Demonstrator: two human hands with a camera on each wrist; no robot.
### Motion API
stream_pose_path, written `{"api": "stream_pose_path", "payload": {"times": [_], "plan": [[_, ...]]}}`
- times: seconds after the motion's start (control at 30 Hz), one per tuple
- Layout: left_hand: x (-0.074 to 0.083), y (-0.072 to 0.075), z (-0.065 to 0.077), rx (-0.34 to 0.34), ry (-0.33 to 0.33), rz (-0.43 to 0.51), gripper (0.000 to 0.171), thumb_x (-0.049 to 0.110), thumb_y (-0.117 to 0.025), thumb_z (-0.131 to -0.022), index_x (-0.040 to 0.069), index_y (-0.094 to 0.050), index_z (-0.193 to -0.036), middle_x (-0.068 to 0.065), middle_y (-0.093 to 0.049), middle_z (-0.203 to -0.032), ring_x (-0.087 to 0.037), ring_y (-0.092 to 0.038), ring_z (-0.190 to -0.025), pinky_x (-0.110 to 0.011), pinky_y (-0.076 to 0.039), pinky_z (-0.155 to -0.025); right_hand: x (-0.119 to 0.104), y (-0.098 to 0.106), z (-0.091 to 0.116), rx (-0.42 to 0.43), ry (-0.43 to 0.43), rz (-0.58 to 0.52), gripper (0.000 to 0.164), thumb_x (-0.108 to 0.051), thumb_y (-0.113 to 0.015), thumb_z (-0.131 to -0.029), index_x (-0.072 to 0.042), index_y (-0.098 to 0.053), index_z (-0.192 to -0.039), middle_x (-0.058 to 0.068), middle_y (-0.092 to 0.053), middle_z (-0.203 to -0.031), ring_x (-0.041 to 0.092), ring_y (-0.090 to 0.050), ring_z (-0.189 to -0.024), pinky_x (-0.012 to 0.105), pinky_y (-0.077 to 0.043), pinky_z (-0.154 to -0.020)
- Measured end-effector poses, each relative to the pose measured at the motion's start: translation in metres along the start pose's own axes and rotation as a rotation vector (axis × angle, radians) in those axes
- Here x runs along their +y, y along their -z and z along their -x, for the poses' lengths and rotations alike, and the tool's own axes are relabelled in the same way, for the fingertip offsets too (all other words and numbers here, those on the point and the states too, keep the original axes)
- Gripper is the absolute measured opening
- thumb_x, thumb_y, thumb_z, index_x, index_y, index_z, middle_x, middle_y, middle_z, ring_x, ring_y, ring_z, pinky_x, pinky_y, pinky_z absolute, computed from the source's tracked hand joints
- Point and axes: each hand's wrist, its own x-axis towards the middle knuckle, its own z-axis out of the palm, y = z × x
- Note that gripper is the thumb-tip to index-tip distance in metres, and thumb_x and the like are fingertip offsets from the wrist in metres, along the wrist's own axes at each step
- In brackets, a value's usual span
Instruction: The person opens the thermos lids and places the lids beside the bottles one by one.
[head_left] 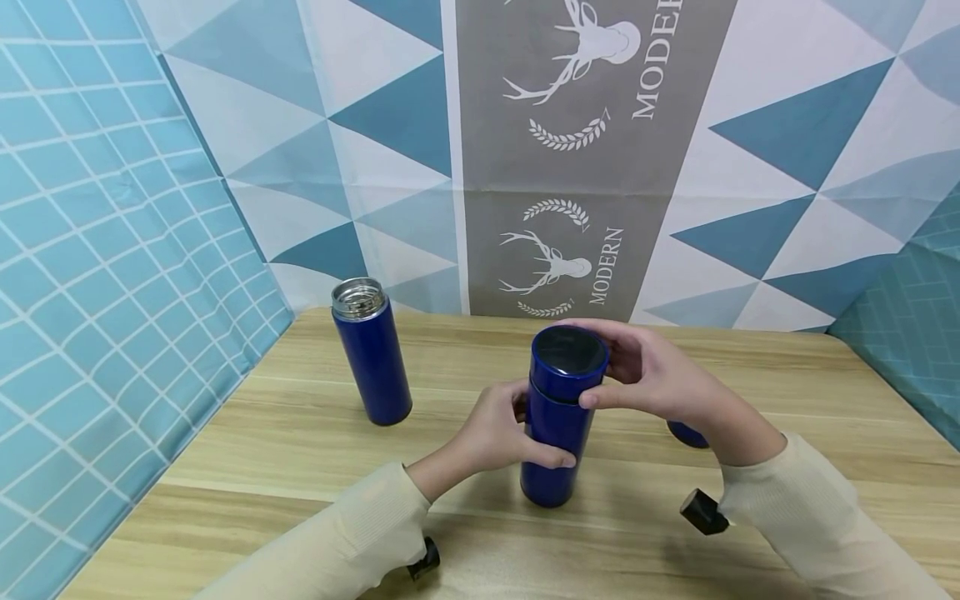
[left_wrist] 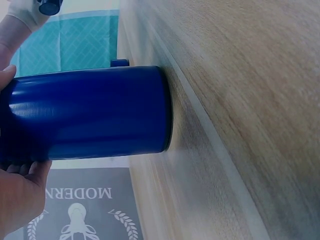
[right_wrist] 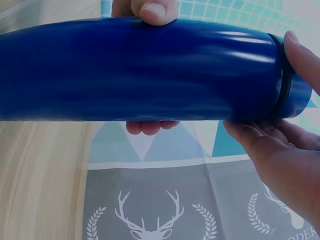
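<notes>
A dark blue thermos bottle (head_left: 551, 450) with a glossy black-topped lid (head_left: 567, 379) stands upright at the middle of the table, its base at the wood. Around its body my left hand (head_left: 495, 425) is wrapped, thumb across the front. My right hand (head_left: 648, 371) grips the lid from the right, thumb near the seam and fingers behind. A narrow dark gap shows between lid and body in the right wrist view, where both hands hold the bottle (right_wrist: 150, 70). The left wrist view shows the lower body (left_wrist: 100, 112); the lid is out of that view.
A second blue bottle (head_left: 375, 358), lidless with a bare steel mouth, stands at the back left. Partly hidden behind my right wrist lies a small blue round object (head_left: 687, 433). Patterned sheets (head_left: 555, 167) rise behind the wooden table (head_left: 262, 450).
</notes>
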Motion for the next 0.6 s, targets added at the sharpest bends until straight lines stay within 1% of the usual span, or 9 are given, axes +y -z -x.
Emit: {"api": "stream_pose_path", "payload": {"times": [0.1,0.27,0.5,0.6], "plan": [[0.000,0.000,0.000,-0.002,-0.004,0.004,0.058,0.015,-0.088,-0.062,0.014,-0.064,-0.115,-0.002,-0.073,-0.109,-0.002,-0.067,-0.090,-0.022,-0.055,-0.083,0.001,0.001,-0.001,-0.011,0.005,-0.011,0.064,-0.001,-0.069,-0.085,0.004,-0.038,-0.142,0.022,-0.053,-0.137,0.016,-0.060,-0.120,0.021,-0.051,-0.096],[-0.001,0.000,0.000,-0.002,-0.009,0.007,0.058,0.014,-0.089,-0.062,0.014,-0.064,-0.115,-0.002,-0.073,-0.109,-0.002,-0.067,-0.090,-0.025,-0.056,-0.083,0.005,0.004,-0.003,-0.055,0.047,-0.031,0.064,0.001,-0.068,-0.085,0.007,-0.036,-0.141,0.016,-0.055,-0.136,0.018,-0.061,-0.120,0.023,-0.052,-0.096],[-0.001,0.001,0.000,-0.009,-0.007,0.007,0.059,0.014,-0.088,-0.063,0.013,-0.063,-0.117,-0.003,-0.072,-0.111,-0.002,-0.067,-0.092,-0.031,-0.056,-0.087,0.007,0.010,-0.007,-0.117,0.050,-0.040,0.067,0.004,-0.068,-0.084,0.004,-0.036,-0.142,0.019,-0.053,-0.137,0.022,-0.059,-0.122,0.028,-0.050,-0.101],[-0.001,0.001,0.000,-0.009,-0.006,0.005,0.059,0.015,-0.088,-0.063,0.013,-0.063,-0.117,-0.003,-0.072,-0.111,-0.002,-0.067,-0.092,-0.030,-0.056,-0.087,0.010,0.012,-0.009,-0.138,0.076,-0.042,0.067,0.005,-0.068,-0.084,0.007,-0.035,-0.142,0.018,-0.054,-0.137,0.022,-0.059,-0.122,0.028,-0.049,-0.102]]}}
